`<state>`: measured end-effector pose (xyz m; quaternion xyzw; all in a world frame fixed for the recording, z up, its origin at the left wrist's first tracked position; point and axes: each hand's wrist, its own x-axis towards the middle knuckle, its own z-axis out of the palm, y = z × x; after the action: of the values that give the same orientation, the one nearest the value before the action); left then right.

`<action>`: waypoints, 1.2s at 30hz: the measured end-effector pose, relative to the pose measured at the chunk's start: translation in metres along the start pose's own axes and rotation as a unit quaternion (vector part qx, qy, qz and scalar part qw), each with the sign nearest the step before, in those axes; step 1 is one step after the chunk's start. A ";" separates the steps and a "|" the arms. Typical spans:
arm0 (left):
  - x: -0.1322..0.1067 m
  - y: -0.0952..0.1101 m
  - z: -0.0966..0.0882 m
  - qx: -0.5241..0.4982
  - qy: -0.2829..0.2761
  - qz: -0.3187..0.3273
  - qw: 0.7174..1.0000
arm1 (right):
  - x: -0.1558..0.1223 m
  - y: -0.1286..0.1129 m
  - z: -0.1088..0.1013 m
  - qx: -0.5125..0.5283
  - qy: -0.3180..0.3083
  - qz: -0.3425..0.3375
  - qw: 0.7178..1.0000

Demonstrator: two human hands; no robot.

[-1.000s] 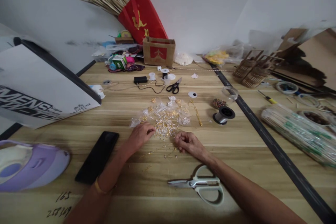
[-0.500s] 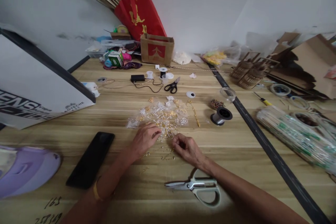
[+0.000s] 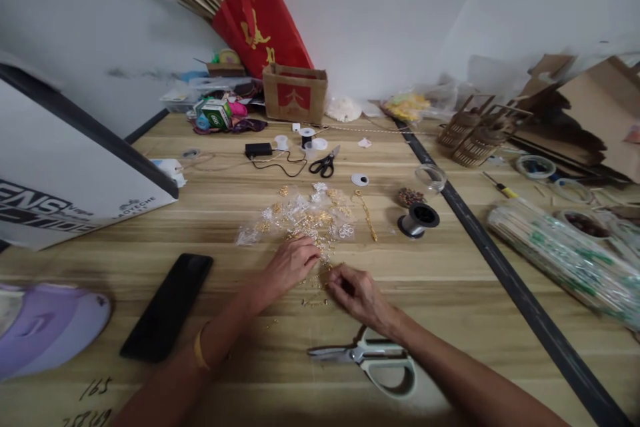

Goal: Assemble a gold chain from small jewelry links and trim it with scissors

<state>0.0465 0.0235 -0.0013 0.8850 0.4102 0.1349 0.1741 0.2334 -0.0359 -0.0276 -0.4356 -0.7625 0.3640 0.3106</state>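
Observation:
My left hand (image 3: 291, 265) is closed over the near side of a pile of small gold and clear beads (image 3: 323, 240), fingertips pressed together; what they pinch is too small to make out. Close beside it, my right hand (image 3: 361, 295) is pinched shut at the end of a thin gold beaded chain (image 3: 315, 303) that lies on the table below its fingertips. Behind the hands are small clear bags (image 3: 300, 210) of gold and silver findings. Scissors with pale handles (image 3: 367, 355) lie near my right forearm.
A gold chain (image 3: 367, 213), a wire spool (image 3: 419, 221) and a cup of brown beads (image 3: 411, 197) stand to the right. Black scissors (image 3: 325, 163) lie farther back. At left are a black phone (image 3: 167, 307), a purple object (image 3: 55, 327) and a large white box (image 3: 75, 173).
My left hand has shifted right along the bead pile, closer to my right hand. The right hand stays pinched in nearly the same place. The view has shifted slightly.

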 end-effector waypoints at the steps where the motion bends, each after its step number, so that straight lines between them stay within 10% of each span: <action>1: 0.001 0.001 0.001 0.003 -0.004 0.002 1.000 | 0.000 0.000 0.000 -0.007 0.000 -0.009 1.000; 36: -0.024 0.029 0.000 -0.077 -0.019 -0.022 0.997 | -0.006 -0.001 -0.004 -0.116 0.021 -0.123 0.985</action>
<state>0.0510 -0.0122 0.0089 0.8621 0.4148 0.1457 0.2521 0.2384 -0.0404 -0.0258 -0.3787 -0.8408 0.2229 0.3163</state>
